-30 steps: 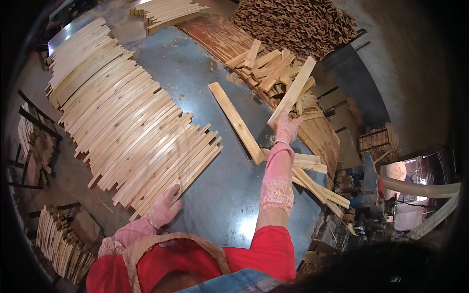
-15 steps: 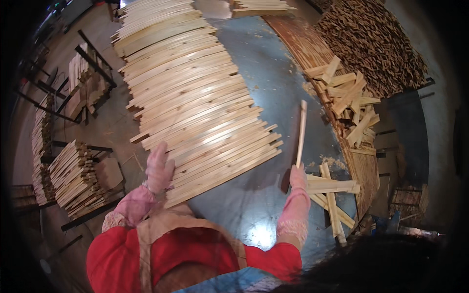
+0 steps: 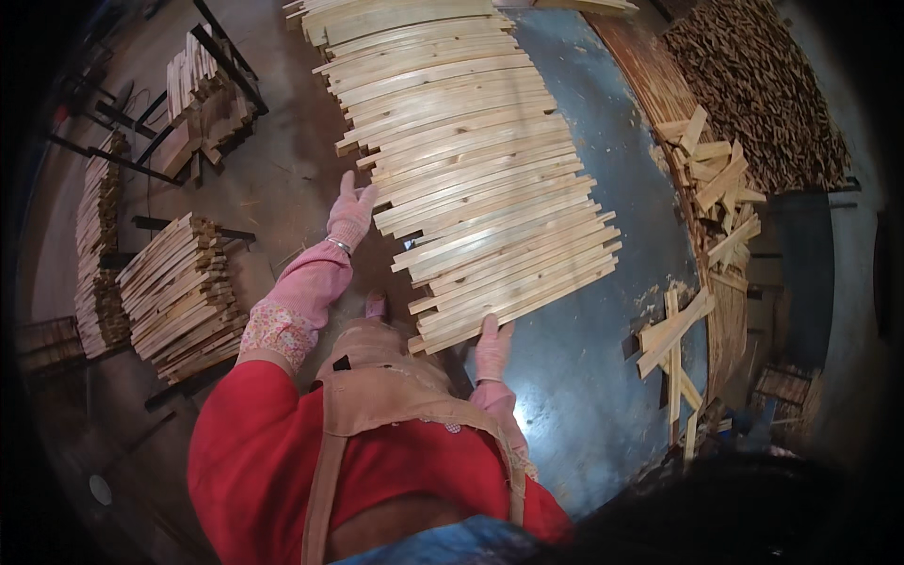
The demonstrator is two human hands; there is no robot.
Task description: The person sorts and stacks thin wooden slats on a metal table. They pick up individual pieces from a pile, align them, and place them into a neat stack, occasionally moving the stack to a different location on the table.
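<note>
A long fanned row of pale wooden slats (image 3: 471,160) lies across a round blue-grey metal table (image 3: 603,377). My left hand (image 3: 350,215), in a pink glove, is flat with fingers spread against the left ends of the slats. My right hand (image 3: 492,346), also gloved in pink, rests on the nearest slat at the row's front edge. Neither hand grips anything.
Loose short slats (image 3: 670,331) lie crossed at the table's right edge, with more (image 3: 716,179) further back. A dark heap of bark scraps (image 3: 763,85) lies at the back right. Stacked slat bundles (image 3: 179,292) and racks (image 3: 202,89) stand on the floor at left.
The slat my right hand held upright half a second ago is now laid at the front of the row. My left hand has slid further up the row's left edge. The view turned left.
</note>
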